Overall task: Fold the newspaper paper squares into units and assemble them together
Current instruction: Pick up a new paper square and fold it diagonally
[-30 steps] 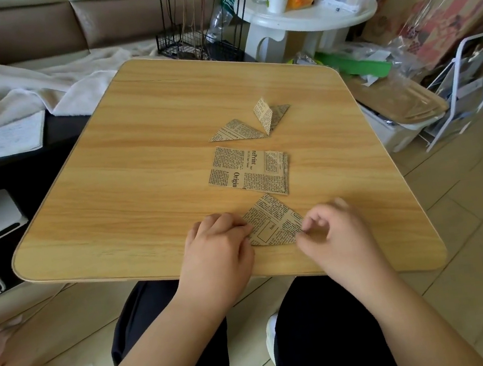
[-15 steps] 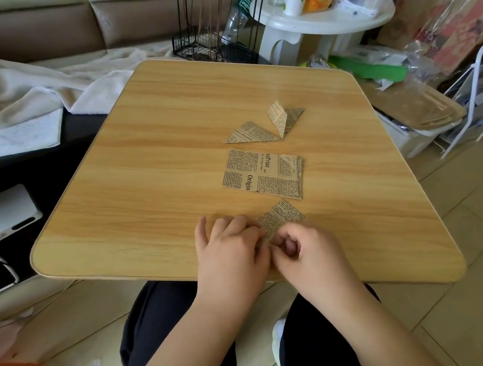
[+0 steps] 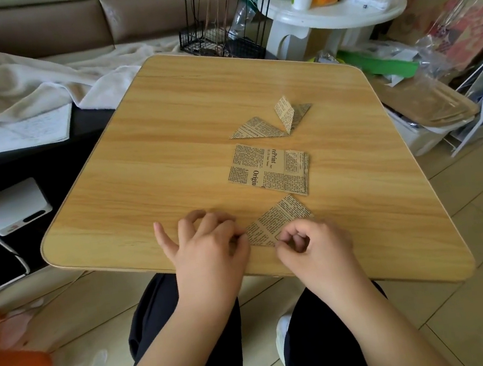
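Just in front of the flat paper squares (image 3: 269, 169), both hands pinched the half-folded piece (image 3: 274, 223), left hand (image 3: 209, 249) holding one corner down so right hand (image 3: 310, 243) could press the crease.

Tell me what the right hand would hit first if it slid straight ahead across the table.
The right hand points up the table, so it would first ride over the folded paper it pinches, then probably reach the flat newspaper squares; the exact line is uncertain.
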`<state>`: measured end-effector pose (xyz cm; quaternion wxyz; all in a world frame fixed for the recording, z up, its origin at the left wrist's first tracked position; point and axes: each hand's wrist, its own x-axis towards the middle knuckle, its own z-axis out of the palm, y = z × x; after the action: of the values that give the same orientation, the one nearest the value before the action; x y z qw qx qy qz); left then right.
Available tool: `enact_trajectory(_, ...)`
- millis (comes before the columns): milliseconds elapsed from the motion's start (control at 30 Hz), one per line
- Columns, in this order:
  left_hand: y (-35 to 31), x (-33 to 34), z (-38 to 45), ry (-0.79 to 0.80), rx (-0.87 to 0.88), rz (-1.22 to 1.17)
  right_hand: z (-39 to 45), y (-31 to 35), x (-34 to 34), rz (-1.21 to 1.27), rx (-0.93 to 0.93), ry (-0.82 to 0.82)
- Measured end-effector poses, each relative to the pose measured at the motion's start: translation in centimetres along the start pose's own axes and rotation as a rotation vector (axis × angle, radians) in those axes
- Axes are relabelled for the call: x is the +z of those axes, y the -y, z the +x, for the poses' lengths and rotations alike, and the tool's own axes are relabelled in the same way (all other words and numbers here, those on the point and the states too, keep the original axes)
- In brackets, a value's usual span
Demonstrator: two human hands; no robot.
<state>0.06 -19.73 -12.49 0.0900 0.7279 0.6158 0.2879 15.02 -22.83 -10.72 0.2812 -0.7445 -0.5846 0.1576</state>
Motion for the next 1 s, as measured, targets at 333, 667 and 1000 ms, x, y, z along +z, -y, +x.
enact_trajectory(333,1.3,-1.6,0.3,-0.018,-0.181,-0.032,-0.1,0.2,-0.2,-0.013,0.037,0.019)
enact_trajectory(667,0.2,-1.2,-0.8,-0.024,0.247,-0.093,0.3,0.1,-0.5,-0.033,0.038,0.062)
enact_trajectory(1000,-1.7,-1.5,3.0,0.364,-0.046,-0.025,0.3,1.8,-0.5,-0.129,0.138,0.093)
